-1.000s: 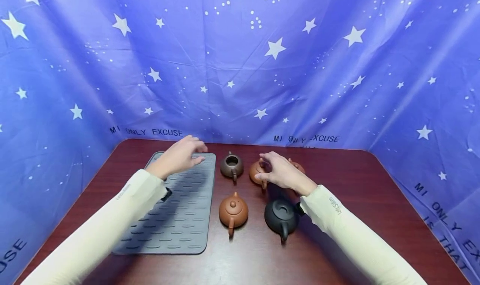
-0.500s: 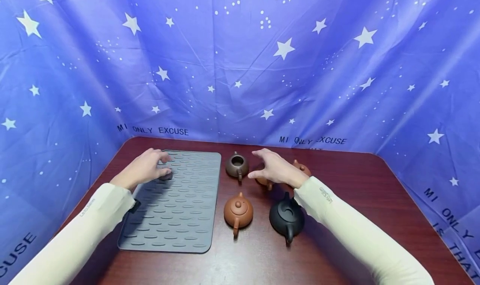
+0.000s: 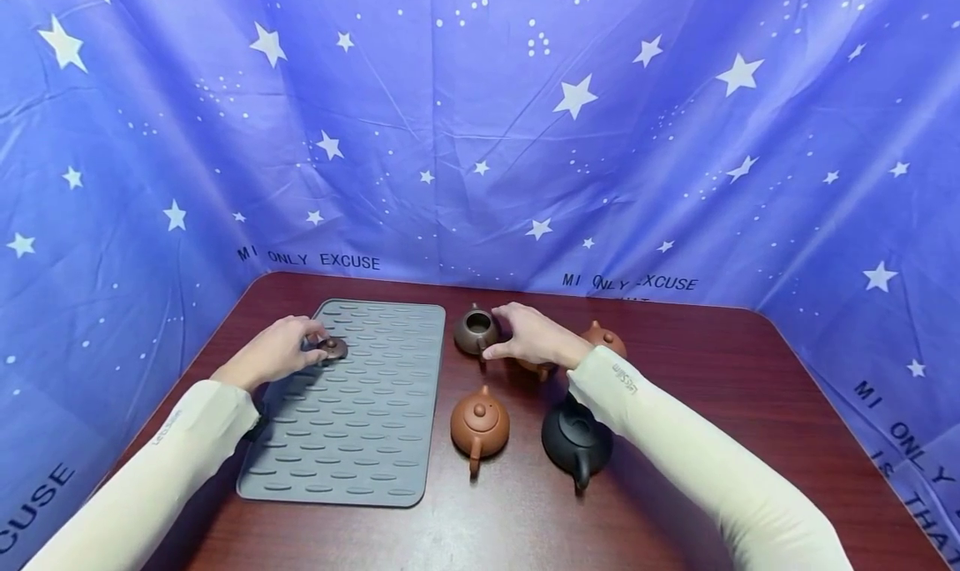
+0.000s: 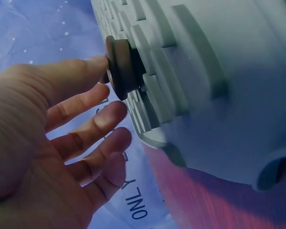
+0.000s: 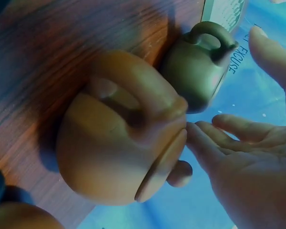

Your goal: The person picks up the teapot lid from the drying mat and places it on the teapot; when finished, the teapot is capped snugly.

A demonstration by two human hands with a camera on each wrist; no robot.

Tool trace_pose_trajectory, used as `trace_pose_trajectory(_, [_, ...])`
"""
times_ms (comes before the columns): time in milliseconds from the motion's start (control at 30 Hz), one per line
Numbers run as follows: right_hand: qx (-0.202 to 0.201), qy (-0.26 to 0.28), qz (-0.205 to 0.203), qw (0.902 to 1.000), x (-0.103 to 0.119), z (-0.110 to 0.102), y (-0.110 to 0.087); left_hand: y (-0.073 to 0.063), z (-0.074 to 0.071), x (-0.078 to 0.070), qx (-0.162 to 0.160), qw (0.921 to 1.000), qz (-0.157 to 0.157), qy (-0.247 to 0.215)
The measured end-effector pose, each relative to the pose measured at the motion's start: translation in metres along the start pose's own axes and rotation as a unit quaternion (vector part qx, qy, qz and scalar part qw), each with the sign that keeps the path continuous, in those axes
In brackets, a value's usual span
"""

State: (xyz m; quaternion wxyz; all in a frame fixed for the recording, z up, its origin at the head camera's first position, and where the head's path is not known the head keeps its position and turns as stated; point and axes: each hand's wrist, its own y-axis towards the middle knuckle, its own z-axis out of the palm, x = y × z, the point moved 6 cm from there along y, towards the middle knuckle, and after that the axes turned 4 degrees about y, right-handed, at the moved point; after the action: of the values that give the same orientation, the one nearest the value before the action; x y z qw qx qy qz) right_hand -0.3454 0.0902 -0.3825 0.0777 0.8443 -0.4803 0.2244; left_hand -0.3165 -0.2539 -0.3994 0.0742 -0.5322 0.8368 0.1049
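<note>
My left hand is over the far left of the grey ridged mat, with thumb and index finger pinching the knob of a small brown lid. In the left wrist view the lid sits at the mat's surface, the other fingers spread loosely. My right hand reaches beside a lidless brown teapot, thumb and fingers apart. The right wrist view shows that hand holding nothing. An orange-brown teapot with its lid on lies beneath this hand, partly hidden in the head view.
A clay teapot stands at the front, with a black teapot to its right. Another orange-brown teapot is behind the right forearm. A starry blue cloth surrounds the dark red table.
My left hand has moved left and down with the brown lid to the mat. My right hand has shifted left from the orange-brown teapot towards the lidless brown one. The camera view shifted slightly.
</note>
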Motion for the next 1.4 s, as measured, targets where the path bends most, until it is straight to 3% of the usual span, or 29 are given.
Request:
trace_pose_trajectory(367, [0.016,-0.015,-0.001,0.9998,-0.001,0.001,0.004,0.014,0.005,-0.005,-0.036,0.9987,0.036,-0.003])
trace_pose_trajectory(700, [0.028,-0.033,-0.006,0.9991,0.0,-0.002,0.005,0.023,0.003,-0.013,-0.055,0.9975,0.043,0.007])
trace_pose_trajectory(800, [0.03,-0.031,0.001,0.9991,-0.001,-0.001,0.007,0.03,-0.002,-0.031,-0.08,0.9945,0.067,0.007])
trace_pose_trajectory(967, [0.027,-0.026,0.016,0.9992,-0.002,0.0,0.008,0.053,-0.008,-0.077,-0.108,0.9863,0.124,-0.003])
trace_pose_trajectory(1200, [0.032,-0.02,0.015,0.9992,0.001,0.004,0.007,0.096,0.004,-0.13,-0.104,0.9821,0.157,-0.001])
trace_pose_trajectory(1400, [0.03,-0.023,0.002,0.9993,0.003,0.003,0.008,0.125,0.014,-0.162,-0.1,0.9795,0.175,-0.011])
